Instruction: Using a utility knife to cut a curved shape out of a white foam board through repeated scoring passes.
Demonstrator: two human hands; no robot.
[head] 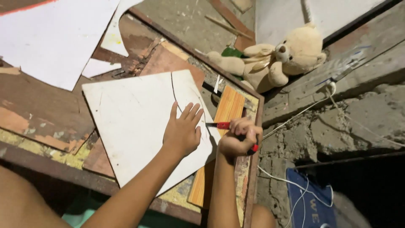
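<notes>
Left hand, fingers spread, is pressing the white board flat on the bench while right hand, fingers clamped on a red saw, is cutting at its right edge—curved cut partway done.

Red saw in right hand

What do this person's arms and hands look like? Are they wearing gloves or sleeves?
No gloves and no sleeves show. The left hand and right hand are both bare, and both forearms are uncovered right down to the lower edge of the picture. I can see no watch, ring, bracelet or marking on either hand or arm.
</notes>
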